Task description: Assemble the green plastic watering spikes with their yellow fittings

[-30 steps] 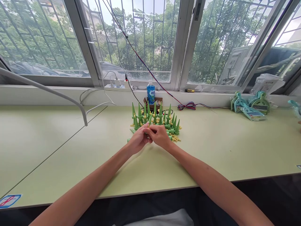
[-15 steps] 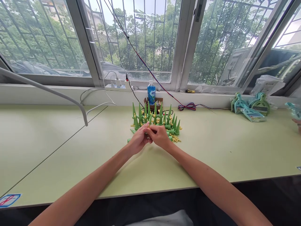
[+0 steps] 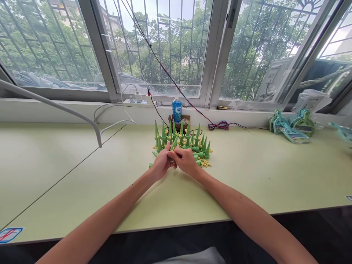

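Observation:
A green plant watering spike (image 3: 174, 142) slants up out of my two hands, with a bit of yellow at its base. My left hand (image 3: 161, 164) is closed round its lower part, thumb pointing up along it. The fingers of my right hand (image 3: 187, 160) pinch at the base, where the yellow piece shows; the rest of the grip is hidden. Just behind stand several more green spikes (image 3: 198, 134) with yellow valves on them. Green caps (image 3: 198, 156) and a small pile of yellow valves (image 3: 205, 163) lie beside my right hand.
A blue bottle (image 3: 177, 110) rises behind the spikes near a small brown box (image 3: 187, 119). Coiled cable (image 3: 218, 125) lies at the back. Packs of green-blue brush sets (image 3: 294, 132) sit far right. A grey curved tube (image 3: 79, 114) reaches in from the left.
The held spike has tipped to the right and shows more of its length. My left thumb has shifted slightly; both hands stay in about the same place.

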The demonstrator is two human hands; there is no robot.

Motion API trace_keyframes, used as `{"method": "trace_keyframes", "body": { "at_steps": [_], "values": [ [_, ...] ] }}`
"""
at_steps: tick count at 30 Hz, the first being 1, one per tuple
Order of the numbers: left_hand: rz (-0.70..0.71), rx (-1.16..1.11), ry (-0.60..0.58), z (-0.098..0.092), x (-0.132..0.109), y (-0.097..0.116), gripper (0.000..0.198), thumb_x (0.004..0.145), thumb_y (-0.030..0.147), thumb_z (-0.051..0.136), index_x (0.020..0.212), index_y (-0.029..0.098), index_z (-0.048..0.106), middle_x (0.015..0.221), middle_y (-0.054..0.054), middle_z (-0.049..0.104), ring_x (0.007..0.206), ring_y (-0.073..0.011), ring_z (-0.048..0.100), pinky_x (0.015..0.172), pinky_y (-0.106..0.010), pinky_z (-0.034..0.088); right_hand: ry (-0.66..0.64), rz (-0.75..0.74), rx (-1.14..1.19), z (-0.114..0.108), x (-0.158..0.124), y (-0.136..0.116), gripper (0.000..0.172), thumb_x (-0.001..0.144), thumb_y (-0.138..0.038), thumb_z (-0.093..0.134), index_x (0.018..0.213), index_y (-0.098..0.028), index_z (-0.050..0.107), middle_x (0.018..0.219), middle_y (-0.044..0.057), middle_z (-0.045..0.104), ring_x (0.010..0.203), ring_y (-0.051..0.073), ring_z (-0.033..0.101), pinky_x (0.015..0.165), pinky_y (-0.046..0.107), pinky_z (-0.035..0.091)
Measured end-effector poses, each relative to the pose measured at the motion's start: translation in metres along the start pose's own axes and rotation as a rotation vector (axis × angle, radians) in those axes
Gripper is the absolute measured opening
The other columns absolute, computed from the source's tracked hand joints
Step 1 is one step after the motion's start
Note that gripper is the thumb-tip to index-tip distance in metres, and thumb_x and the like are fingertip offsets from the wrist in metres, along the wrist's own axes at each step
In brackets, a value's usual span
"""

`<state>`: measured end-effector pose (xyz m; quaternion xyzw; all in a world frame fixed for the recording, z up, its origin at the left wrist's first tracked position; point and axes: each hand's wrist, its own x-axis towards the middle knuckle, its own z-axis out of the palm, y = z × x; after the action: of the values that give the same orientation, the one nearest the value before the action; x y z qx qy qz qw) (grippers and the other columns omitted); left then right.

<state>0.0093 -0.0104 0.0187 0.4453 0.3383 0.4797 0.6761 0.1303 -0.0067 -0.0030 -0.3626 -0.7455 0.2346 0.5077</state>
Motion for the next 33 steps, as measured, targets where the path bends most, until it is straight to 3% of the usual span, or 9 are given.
{"method": "trace_keyframes", "body": {
  "at_steps": [6, 15, 27, 30, 33],
  "values": [
    [0.004, 0.056, -0.007, -0.003, 0.002, -0.001, 0.047, 0.080, 0.059, 0.061, 0.063, 0.017, 0.048, 0.055, 0.002, 0.048, 0.046, -0.0096, 0.045, 0.041, -0.023, 0.042, 0.008, -0.016, -0.046, -0.001, 0.001, -0.001, 0.051, 0.092, -0.050, 0.050, 0.054, -0.020, 0.036, 0.047, -0.004, 0.050, 0.042, 0.008, 0.048, 0.048, 0.021, 0.037],
    [0.032, 0.079, -0.026, -0.005, 0.003, 0.000, 0.042, 0.078, 0.054, 0.067, 0.068, 0.016, 0.052, 0.059, 0.003, 0.049, 0.045, -0.0070, 0.042, 0.040, -0.020, 0.039, -0.029, -0.019, 0.049, -0.002, 0.001, -0.003, 0.047, 0.094, -0.046, 0.050, 0.057, -0.018, 0.045, 0.051, -0.004, 0.053, 0.045, 0.008, 0.056, 0.052, 0.020, 0.041],
    [0.112, 0.108, 0.009, -0.003, -0.001, 0.005, 0.042, 0.076, 0.053, 0.069, 0.068, 0.017, 0.048, 0.053, 0.006, 0.044, 0.041, -0.0054, 0.041, 0.039, -0.017, 0.035, -0.058, -0.037, -0.001, -0.001, 0.002, 0.003, 0.051, 0.095, -0.054, 0.043, 0.061, -0.018, 0.053, 0.061, 0.000, 0.065, 0.055, 0.010, 0.057, 0.062, 0.021, 0.044],
    [0.163, 0.137, 0.049, -0.002, 0.000, 0.006, 0.044, 0.074, 0.055, 0.070, 0.067, 0.018, 0.048, 0.054, 0.006, 0.043, 0.043, -0.0060, 0.042, 0.039, -0.018, 0.037, -0.041, -0.037, -0.040, -0.006, 0.004, 0.004, 0.055, 0.096, -0.057, 0.037, 0.061, -0.018, 0.051, 0.058, -0.001, 0.061, 0.052, 0.009, 0.053, 0.058, 0.021, 0.040],
    [0.211, 0.191, 0.097, -0.002, 0.001, 0.004, 0.046, 0.072, 0.057, 0.072, 0.068, 0.018, 0.048, 0.058, 0.005, 0.045, 0.044, -0.0064, 0.043, 0.038, -0.019, 0.039, 0.094, -0.055, -0.169, -0.015, 0.009, 0.009, 0.058, 0.096, -0.058, 0.033, 0.056, -0.018, 0.046, 0.052, -0.002, 0.048, 0.049, 0.009, 0.040, 0.053, 0.023, 0.032]
  ]
}}
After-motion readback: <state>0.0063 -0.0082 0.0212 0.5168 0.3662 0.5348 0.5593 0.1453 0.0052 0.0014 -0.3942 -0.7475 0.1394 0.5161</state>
